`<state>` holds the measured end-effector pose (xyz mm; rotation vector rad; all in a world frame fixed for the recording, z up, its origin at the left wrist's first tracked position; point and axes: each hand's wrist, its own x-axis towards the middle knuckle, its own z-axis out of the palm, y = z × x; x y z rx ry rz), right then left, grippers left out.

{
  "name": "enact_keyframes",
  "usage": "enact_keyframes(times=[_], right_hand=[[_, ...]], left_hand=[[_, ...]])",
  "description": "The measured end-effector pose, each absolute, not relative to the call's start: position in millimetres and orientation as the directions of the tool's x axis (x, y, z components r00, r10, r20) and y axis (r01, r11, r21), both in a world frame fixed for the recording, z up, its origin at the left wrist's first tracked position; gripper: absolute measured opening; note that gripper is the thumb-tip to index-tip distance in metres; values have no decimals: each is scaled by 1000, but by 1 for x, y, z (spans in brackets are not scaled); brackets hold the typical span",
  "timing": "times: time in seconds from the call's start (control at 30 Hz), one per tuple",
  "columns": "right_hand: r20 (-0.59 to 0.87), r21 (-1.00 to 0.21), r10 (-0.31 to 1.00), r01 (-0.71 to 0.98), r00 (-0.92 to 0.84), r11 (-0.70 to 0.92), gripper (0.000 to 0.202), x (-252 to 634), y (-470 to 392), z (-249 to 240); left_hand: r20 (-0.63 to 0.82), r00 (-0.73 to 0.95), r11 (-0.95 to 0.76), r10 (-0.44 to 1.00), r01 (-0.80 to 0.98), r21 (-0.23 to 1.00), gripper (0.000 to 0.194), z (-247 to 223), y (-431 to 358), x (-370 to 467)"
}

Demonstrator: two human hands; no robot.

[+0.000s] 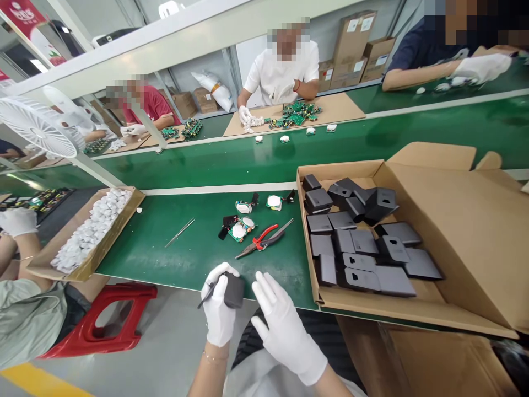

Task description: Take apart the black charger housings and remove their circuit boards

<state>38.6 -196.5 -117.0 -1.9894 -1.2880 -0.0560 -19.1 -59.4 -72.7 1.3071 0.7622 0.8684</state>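
Note:
My gloved left hand (220, 309) is closed around a small black plastic housing (235, 290) at the bench's front edge. A thin dark strip sticks out on the left of that hand; what it belongs to I cannot tell. My gloved right hand (285, 331) is just right of the housing, fingers stretched out, holding nothing. Beyond both hands lie red-handled pliers (260, 241) and metal tweezers (179, 232). Several circuit boards with white putty-like blobs rest behind the pliers, among them one board (238, 229) with black pieces attached.
At right, an open cardboard box (314, 242) holds several black housings (363, 248). A cardboard tray (88, 264) of white lumps (93, 229) stands left, near a red stool (111, 320). Co-workers sit across a green conveyor (198, 168) and at far left. A white fan (37, 127) is upper left.

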Motion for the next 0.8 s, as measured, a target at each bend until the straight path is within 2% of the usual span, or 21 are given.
enact_keyframes(times=[0.07, 0.13, 0.23, 0.33, 0.6, 0.8], right_hand=[[411, -595, 714, 760, 567, -261, 72, 42, -197, -123], [410, -619, 672, 729, 617, -291, 70, 46, -196, -128], [413, -648, 627, 697, 661, -308, 69, 50, -193, -131], [416, -659, 613, 687, 672, -306, 68, 51, -191, -132], [422, -670, 617, 687, 664, -281, 64, 51, -192, -132], [408, -693, 622, 671, 668, -265, 61, 52, -192, -130]], left_hand=[[195, 436, -158, 879, -119, 980, 18, -81, -48, -14], [307, 452, -301, 838, -87, 950, 15, -89, -39, -10], [377, 517, -424, 769, -30, 905, 11, -97, -34, -10], [429, 493, -495, 757, 3, 869, 10, -101, -35, -15], [402, 411, -467, 818, 68, 882, 10, -96, -45, -23], [339, 348, -368, 874, 18, 930, 6, -98, -46, -21]])
